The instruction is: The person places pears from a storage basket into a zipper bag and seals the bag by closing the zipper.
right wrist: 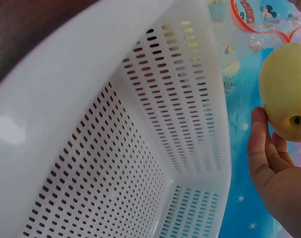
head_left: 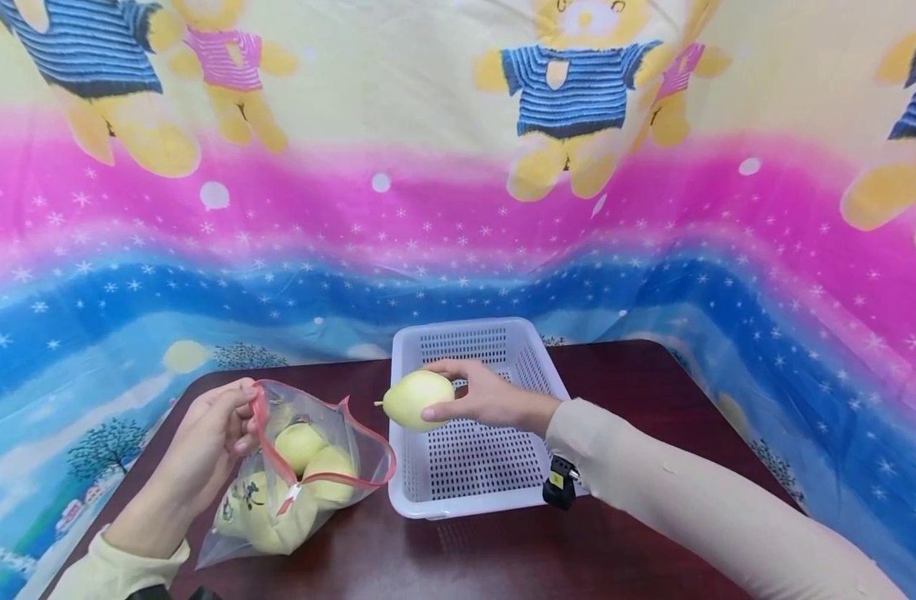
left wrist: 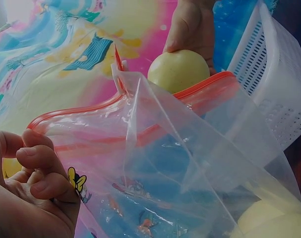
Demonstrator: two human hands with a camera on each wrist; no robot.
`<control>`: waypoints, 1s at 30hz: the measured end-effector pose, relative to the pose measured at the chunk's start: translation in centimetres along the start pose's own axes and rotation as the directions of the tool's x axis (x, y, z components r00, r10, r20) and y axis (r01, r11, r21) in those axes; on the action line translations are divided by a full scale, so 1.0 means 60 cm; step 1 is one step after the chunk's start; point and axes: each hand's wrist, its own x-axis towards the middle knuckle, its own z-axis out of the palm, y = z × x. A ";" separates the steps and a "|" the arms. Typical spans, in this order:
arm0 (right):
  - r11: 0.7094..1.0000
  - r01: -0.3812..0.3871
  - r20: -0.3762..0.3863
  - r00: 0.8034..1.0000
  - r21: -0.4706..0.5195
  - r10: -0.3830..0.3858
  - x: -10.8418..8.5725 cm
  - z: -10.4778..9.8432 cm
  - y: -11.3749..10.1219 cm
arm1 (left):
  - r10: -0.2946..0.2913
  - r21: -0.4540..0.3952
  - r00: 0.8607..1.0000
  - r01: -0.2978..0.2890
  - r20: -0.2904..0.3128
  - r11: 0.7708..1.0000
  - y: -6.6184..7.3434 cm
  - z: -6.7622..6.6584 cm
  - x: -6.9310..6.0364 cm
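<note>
A pale yellow-green pear (head_left: pixel 418 401) is held by my right hand (head_left: pixel 488 398) above the left side of a white plastic basket (head_left: pixel 488 508). In the right wrist view, the fingers grip the pear (right wrist: pixel 288 89) near its blossom end. My left hand (head_left: pixel 216 425) pinches the red-edged rim of a clear zip bag (head_left: pixel 277 517) at its left corner. The bag's mouth gapes, and several pears (head_left: pixel 330 475) lie inside. From the left wrist view, the held pear (left wrist: pixel 178 72) shows just beyond the bag's red rim (left wrist: pixel 205 85).
A dark red-brown table (head_left: pixel 608 533) carries the bag and the basket side by side. Behind it hangs a cloth (head_left: pixel 442 208) printed with bears and snowflakes. The basket's perforated floor (right wrist: pixel 105 168) shows in the right wrist view.
</note>
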 end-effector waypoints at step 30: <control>0.995 0.086 0.063 0.994 0.042 -0.089 0.000 0.041 -0.029 | 0.007 -0.022 1.000 -0.007 0.003 1.000 0.001 0.002 0.001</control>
